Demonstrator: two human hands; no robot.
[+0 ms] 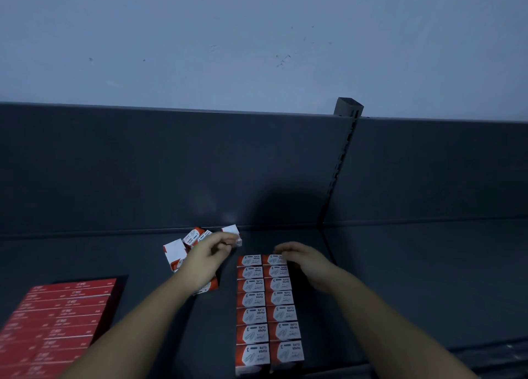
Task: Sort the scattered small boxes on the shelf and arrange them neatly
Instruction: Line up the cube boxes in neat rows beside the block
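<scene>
Looks mostly done to me: two tidy columns of paper clip boxes (267, 307) on the shelf (414, 278), a few loose boxes (175, 250) just left of their far end, left hand (210, 254) pinching a stray box (232, 231) there, right hand (301, 257) relaxed and empty over that end.

Red packs (57, 321) blurred, cut by left edge; scattered boxes (175, 251) partly covered

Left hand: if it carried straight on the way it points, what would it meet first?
Probably the tilted small box just ahead of the left hand. Its fingertips look right at the box, but blur hides whether they touch.
</scene>
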